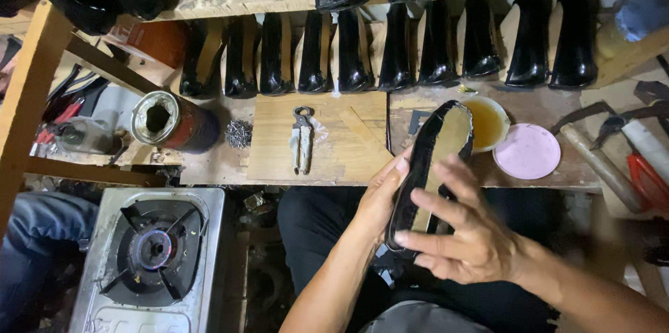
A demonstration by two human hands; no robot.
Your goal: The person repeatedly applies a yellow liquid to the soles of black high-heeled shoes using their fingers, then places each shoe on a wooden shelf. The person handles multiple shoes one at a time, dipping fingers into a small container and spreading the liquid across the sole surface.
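Head view: left hand (380, 197) grips black shoe (426, 166); right hand (468, 232), fingers spread, touches it.

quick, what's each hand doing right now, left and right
Left hand: closed around the side of the black shoe upper, holding it sole side up.
Right hand: open, fingers spread, lying flat across the shoe's tan insole.

Pincers (303, 139) at centre bench, open tin can (171, 120) left, gas stove (155, 253) lower left, pink lid (527, 151) right, row of black shoes (390, 51) on the shelf above.
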